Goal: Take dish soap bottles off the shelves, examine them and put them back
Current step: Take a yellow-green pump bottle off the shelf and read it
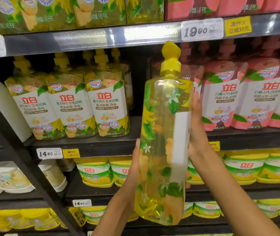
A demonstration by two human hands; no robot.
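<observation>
A tall, clear yellow dish soap bottle [163,142] with a yellow pump cap is held upright in front of the shelves, its side turned towards me. My left hand [135,160] presses against its lower left side. My right hand [197,128] grips its right side, fingers behind the white label. Behind it, a gap shows in the middle shelf [84,143], between the yellow bottles [71,106] and the pink ones [244,97].
Rows of yellow bottles fill the top shelf [91,38], with pink ones at the right. Lower shelves hold yellow and green tubs [244,167]. A dark slanted shelf post [22,155] runs down the left. Price tags [202,29] line the shelf edges.
</observation>
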